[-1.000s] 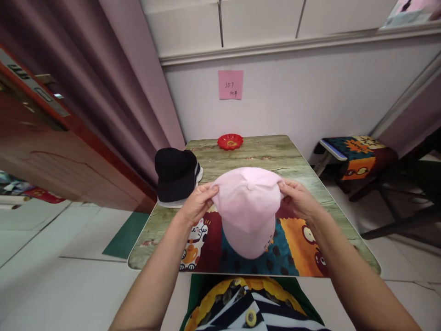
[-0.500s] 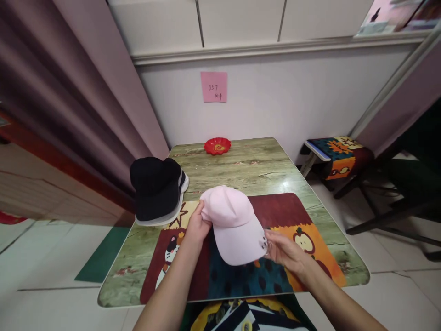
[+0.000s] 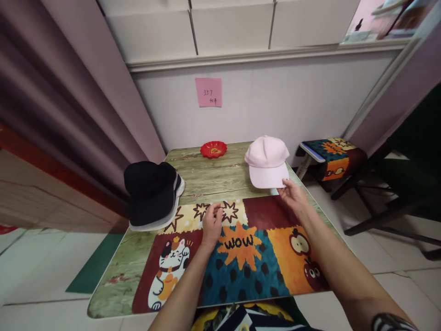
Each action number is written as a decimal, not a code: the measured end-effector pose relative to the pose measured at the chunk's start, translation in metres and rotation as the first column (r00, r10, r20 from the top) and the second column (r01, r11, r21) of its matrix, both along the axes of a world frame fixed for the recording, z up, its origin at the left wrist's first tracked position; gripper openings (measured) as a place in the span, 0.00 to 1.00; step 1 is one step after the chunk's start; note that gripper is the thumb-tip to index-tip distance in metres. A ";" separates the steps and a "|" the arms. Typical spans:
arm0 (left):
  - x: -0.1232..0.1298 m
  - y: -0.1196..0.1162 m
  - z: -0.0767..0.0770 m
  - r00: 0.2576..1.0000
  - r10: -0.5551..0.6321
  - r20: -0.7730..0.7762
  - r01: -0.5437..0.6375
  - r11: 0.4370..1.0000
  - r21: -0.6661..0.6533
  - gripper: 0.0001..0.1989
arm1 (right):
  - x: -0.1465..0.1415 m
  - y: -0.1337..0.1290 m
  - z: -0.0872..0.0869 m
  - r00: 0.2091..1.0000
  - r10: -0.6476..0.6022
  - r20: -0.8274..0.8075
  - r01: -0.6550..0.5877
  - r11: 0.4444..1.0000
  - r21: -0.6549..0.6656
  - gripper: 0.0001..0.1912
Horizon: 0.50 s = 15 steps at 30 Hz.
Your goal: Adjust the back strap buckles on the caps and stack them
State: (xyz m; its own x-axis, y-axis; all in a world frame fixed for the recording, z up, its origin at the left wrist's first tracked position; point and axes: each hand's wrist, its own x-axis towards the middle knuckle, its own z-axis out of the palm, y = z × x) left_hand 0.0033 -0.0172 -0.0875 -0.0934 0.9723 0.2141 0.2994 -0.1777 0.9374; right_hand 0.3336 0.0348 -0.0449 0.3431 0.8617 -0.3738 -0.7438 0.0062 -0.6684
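A pale pink baseball cap (image 3: 268, 158) is at the back right of the table, crown up and brim toward me. My right hand (image 3: 292, 195) grips the right front corner of its brim between thumb and fingers. My left hand (image 3: 212, 223) is over the middle of the patterned mat (image 3: 248, 285), holding nothing, its fingers loosely bent and a little apart. At the table's left edge lies a stack of caps, with a black cap (image 3: 149, 191) on top and a white brim (image 3: 155, 225) showing beneath it.
A red scalloped dish (image 3: 213, 150) sits near the table's back edge. A pink paper note (image 3: 208, 92) is stuck to the wall behind. To the right are a small low table (image 3: 330, 151) with a patterned cover and a dark chair (image 3: 389, 184). A curtain (image 3: 113, 92) hangs at left.
The pink cap has moved from the middle of the mat to the back right, carried by my right hand. My left hand has let go of it and rests over the mat.
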 end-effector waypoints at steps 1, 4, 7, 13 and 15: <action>-0.001 -0.001 -0.001 1.000 -0.007 -0.020 0.007 1.000 0.010 0.15 | 0.009 0.010 -0.002 1.000 -0.007 0.017 0.007 1.000 -0.018 0.11; -0.002 0.002 -0.003 0.999 0.002 -0.039 -0.002 1.000 -0.006 0.15 | 0.027 0.027 -0.012 0.997 -0.013 0.071 0.019 0.996 -0.085 0.12; -0.002 0.005 -0.004 1.000 -0.002 -0.011 0.002 1.000 -0.011 0.14 | 0.039 0.024 -0.025 0.988 -0.034 0.149 0.056 0.988 -0.147 0.13; -0.001 0.004 -0.003 1.000 -0.023 0.009 0.023 1.000 0.003 0.12 | 0.050 0.005 -0.052 0.919 -0.142 0.368 0.217 0.961 -0.170 0.11; -0.001 0.004 -0.003 1.000 -0.025 0.003 0.025 1.000 0.001 0.12 | 0.050 0.000 -0.059 0.874 -0.160 0.459 0.263 0.950 -0.169 0.09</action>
State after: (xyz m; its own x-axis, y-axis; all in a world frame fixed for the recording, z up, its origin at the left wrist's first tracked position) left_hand 0.0027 -0.0133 -0.0901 -0.0697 0.9743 0.2144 0.2919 -0.1856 0.9383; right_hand 0.3839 0.0345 -0.1039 0.6794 0.6630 -0.3144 -0.3752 -0.0543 -0.9254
